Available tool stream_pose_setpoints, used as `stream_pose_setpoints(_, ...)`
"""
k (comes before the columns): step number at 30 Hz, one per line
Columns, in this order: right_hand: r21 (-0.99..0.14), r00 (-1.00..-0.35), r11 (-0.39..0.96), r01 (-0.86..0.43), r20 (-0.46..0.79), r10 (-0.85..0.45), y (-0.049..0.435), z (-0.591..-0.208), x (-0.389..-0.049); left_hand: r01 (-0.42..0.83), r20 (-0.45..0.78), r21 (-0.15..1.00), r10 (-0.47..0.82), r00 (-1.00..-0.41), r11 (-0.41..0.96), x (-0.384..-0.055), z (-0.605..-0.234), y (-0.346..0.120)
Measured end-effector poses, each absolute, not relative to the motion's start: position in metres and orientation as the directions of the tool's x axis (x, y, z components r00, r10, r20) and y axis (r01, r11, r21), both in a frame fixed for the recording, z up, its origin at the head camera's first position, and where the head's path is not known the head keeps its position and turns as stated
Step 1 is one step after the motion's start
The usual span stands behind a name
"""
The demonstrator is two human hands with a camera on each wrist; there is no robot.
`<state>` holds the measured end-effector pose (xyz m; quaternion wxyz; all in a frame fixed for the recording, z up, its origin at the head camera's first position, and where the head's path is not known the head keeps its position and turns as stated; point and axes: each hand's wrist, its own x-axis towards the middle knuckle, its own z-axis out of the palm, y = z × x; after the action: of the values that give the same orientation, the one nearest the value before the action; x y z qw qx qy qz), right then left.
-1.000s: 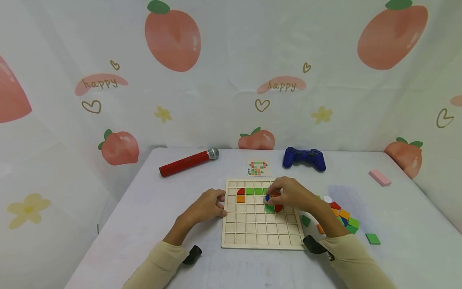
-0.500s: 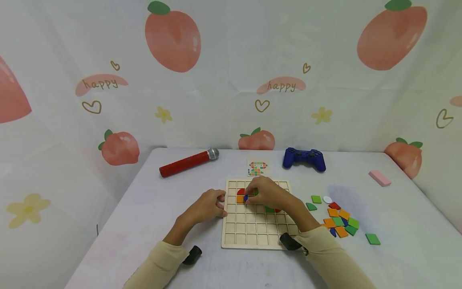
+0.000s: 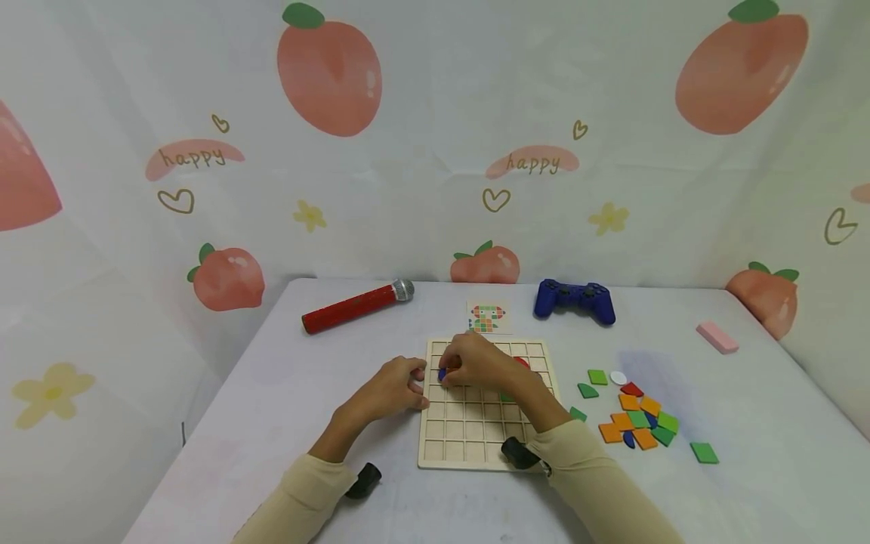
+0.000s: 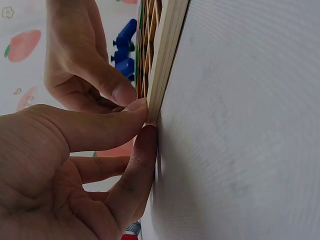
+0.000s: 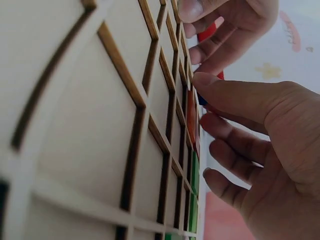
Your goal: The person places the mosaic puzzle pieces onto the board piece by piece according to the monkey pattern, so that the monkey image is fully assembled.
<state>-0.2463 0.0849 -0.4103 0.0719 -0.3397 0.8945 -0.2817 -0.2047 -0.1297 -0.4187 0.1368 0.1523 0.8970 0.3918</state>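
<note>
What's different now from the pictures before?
The right hand moved left across the wooden grid board, carrying the blue piece near its left edge. The left hand still holds that edge; the red microphone and blue game controller stayed put.

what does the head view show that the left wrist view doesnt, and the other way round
Only the head view: the pattern card, the loose tiles on the table, the pink block, and the blue piece at the right hand's fingertips.

Only the left wrist view: the layered outer side of the grid board close up, and the inner side of the left hand.

Both: the two hands, part of the board's grid, the blue game controller, the red microphone (just one end in the wrist view), and the peach-print backdrop.
</note>
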Motion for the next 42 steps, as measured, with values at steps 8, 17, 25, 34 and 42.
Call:
stream_pose_setpoints(8, -0.567, -0.775, 0.631, -0.529, 0.02, -0.632, 0.08, -0.41, -0.245, 0.167, -0.127, 0.742, 0.38, -0.916, 0.65, -0.205, -0.419, -0.129)
stream_pose_setpoints(17, -0.548, -0.747, 0.605, -0.577, 0.056, -0.662, 0.079, -0.41, -0.246, 0.17, -0.122, 0.744, 0.381, -0.916, 0.647, -0.204, -0.418, -0.13)
stream_pose_setpoints(25, -0.556, -0.745, 0.596, -0.58, 0.067, -0.663, 0.082, -0.411, -0.246, 0.169, -0.125, 0.741, 0.382, -0.916, 0.65, -0.204, -0.418, -0.13)
stream_pose_setpoints(34, -0.588, -0.764, 0.588, -0.555, 0.083, -0.64, 0.103, -0.406, -0.239, 0.153, -0.133, 0.746, 0.37, -0.919, 0.648, -0.203, -0.416, -0.128)
stream_pose_setpoints(42, -0.613, -0.832, 0.653, -0.444, 0.013, -0.554, 0.142, -0.402, -0.228, 0.121, -0.157, 0.743, 0.347, -0.924, 0.659, -0.202, -0.417, -0.127)
